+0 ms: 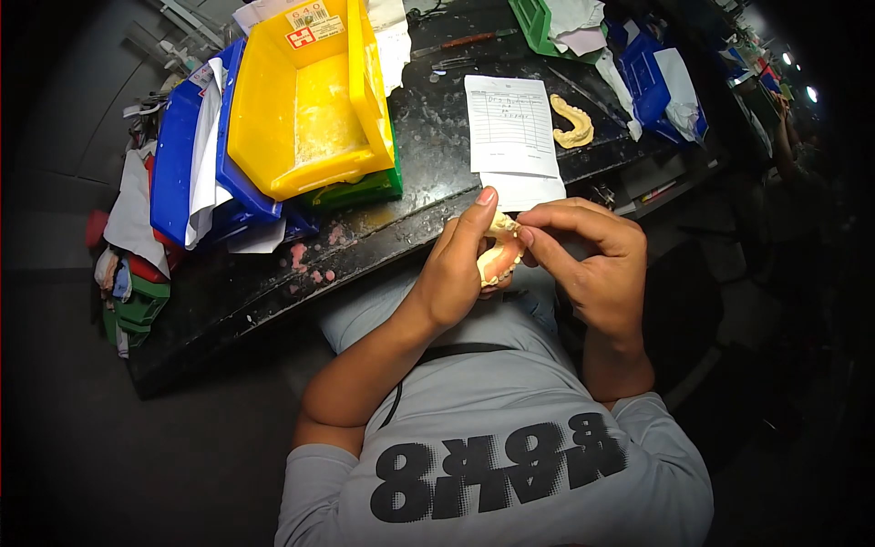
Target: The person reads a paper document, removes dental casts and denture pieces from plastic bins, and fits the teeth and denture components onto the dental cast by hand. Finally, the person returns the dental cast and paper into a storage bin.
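Note:
A cream dental model (pixel 499 248) with a pink base and teeth along its edge is held over my lap, near the table's front edge. My left hand (pixel 458 264) is wrapped round its left side, thumb up along the top. My right hand (pixel 588 260) pinches at the model's right upper edge with thumb and index finger; anything between those fingertips is too small to make out. Beyond the hands lies a printed paper form (pixel 512 126) with handwriting. Beside the form rests a second, cream horseshoe-shaped model (pixel 572 123).
On the black table (pixel 428 137) stand a yellow bin (pixel 324 109) and a blue bin (pixel 173 173) at the left. A green bin (pixel 538 27) and another blue bin (pixel 645 82) with papers are at the back right. Slim tools (pixel 465 42) lie at the back.

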A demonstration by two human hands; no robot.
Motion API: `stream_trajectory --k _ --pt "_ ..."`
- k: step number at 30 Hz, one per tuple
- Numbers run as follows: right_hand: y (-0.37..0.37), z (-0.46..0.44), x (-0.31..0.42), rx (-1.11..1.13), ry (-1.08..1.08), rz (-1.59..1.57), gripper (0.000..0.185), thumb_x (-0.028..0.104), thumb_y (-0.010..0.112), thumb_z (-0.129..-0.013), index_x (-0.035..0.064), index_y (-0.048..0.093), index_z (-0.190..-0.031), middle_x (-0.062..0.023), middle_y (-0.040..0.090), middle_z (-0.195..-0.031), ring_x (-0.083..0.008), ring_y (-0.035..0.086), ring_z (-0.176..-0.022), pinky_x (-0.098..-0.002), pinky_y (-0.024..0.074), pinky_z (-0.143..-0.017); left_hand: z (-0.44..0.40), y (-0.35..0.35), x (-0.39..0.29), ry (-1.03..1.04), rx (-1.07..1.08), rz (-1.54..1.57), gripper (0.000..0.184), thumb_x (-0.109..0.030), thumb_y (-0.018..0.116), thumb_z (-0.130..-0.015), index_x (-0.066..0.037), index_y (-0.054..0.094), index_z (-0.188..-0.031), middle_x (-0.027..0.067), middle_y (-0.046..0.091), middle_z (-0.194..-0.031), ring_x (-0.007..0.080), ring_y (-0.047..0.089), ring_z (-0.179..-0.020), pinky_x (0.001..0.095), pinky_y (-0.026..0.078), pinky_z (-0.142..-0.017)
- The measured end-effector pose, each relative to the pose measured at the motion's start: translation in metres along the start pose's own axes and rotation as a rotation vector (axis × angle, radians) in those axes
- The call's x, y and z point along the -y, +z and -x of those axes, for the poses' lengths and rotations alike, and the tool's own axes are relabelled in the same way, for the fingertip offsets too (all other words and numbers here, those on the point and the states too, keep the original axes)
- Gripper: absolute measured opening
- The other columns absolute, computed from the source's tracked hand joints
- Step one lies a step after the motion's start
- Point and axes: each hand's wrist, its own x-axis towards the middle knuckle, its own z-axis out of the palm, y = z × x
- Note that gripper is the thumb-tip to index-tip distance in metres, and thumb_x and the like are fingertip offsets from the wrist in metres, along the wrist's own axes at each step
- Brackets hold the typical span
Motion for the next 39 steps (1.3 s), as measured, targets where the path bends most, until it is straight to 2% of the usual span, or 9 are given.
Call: stream_trajectory --k 4,6,12,14,16,21,34,36,39 --pt "0.0 0.0 0.001 0.002 0.005 0.053 0.014 -0.004 0.077 -0.081 -0.0039 0.075 -0.095 -0.0116 0.075 -0.09 -0.0144 0.072 -0.081 -0.0243 0.0554 -0.07 0.001 0.001 -0.003 -0.021 -0.023 0.025 0.057 -0.052 0.028 -0.108 -0.008 0.058 -0.086 -0.0025 0.045 -0.059 0.0074 0.036 -0.049 0.0235 0.028 -0.045" --pt "0.001 0.0 -0.001 0.003 -0.025 0.069 0.013 -0.003 0.076 -0.082 -0.0038 0.075 -0.095 -0.0115 0.075 -0.09 -0.0142 0.072 -0.079 -0.0244 0.0551 -0.07 0.001 -0.003 -0.002 -0.055 0.003 0.032 0.062 -0.052 0.027 -0.107 -0.004 0.06 -0.087 -0.0014 0.048 -0.063 0.0073 0.041 -0.054 0.0247 0.035 -0.051" --pt "0.004 0.0 0.003 -0.027 -0.092 0.152 0.009 -0.003 0.074 -0.081 -0.0037 0.073 -0.09 -0.0112 0.073 -0.084 -0.0143 0.07 -0.073 -0.0253 0.0545 -0.067 -0.001 -0.002 0.0 -0.027 -0.041 -0.07 0.061 -0.052 0.027 -0.107 -0.009 0.052 -0.07 -0.0023 0.044 -0.059 0.0087 0.039 -0.053 0.0271 0.031 -0.051" --pt "0.006 0.001 0.004 -0.04 -0.096 0.177 0.007 -0.003 0.074 -0.081 -0.0037 0.072 -0.088 -0.011 0.073 -0.082 -0.0148 0.07 -0.071 -0.0258 0.0543 -0.066 -0.002 -0.005 0.004 -0.011 -0.045 -0.104 0.06 -0.051 0.029 -0.107 -0.008 0.054 -0.074 -0.0015 0.046 -0.06 0.0086 0.04 -0.053 0.0265 0.031 -0.05" --pt "0.008 0.001 0.002 -0.064 -0.215 0.296 0.008 -0.003 0.074 -0.078 -0.0019 0.071 -0.085 -0.011 0.07 -0.079 -0.0198 0.069 -0.069 -0.0296 0.0536 -0.064 -0.003 -0.008 0.006 0.008 -0.048 -0.138 0.058 -0.051 0.03 -0.107 -0.008 0.056 -0.078 -0.0007 0.048 -0.061 0.0085 0.041 -0.052 0.026 0.031 -0.048" --pt "0.011 -0.002 -0.005 -0.084 -0.387 0.44 0.01 -0.002 0.075 -0.076 -0.0001 0.07 -0.085 -0.0105 0.069 -0.078 -0.0257 0.067 -0.069 -0.0346 0.0523 -0.064 -0.001 -0.002 0.0 0.165 -0.074 -0.406 0.067 -0.051 0.022 -0.107 -0.008 0.042 -0.06 -0.0003 0.039 -0.057 0.0124 0.035 -0.057 0.0322 0.031 -0.058" --pt "0.012 -0.001 0.0 -0.026 -0.448 0.371 0.017 -0.003 0.073 -0.078 -0.0008 0.074 -0.095 -0.0103 0.073 -0.083 -0.0247 0.069 -0.072 -0.0326 0.0533 -0.067 -0.001 -0.014 0.003 0.199 0.014 -0.398 0.058 -0.044 0.025 -0.108 -0.009 0.051 -0.07 -0.0007 0.045 -0.059 0.0101 0.041 -0.056 0.0277 0.036 -0.056" --pt "0.011 -0.001 -0.001 -0.025 -0.448 0.362 0.018 -0.003 0.073 -0.078 -0.0009 0.074 -0.096 -0.0104 0.073 -0.084 -0.0247 0.07 -0.073 -0.0324 0.0533 -0.067 -0.001 -0.013 0.004 0.12 0.011 -0.287 0.066 -0.05 0.022 -0.108 -0.009 0.046 -0.061 -0.0012 0.042 -0.056 0.0108 0.037 -0.054 0.0298 0.033 -0.056" --pt "0.006 -0.002 -0.001 -0.009 -0.437 0.328 0.019 -0.002 0.074 -0.077 -0.0012 0.074 -0.097 -0.0109 0.073 -0.086 -0.0239 0.07 -0.074 -0.0315 0.0538 -0.067 -0.001 -0.007 0.003 0.021 -0.012 -0.093 0.063 -0.051 0.025 -0.107 -0.01 0.051 -0.068 -0.0011 0.047 -0.058 0.0097 0.039 -0.051 0.0269 0.032 -0.05"
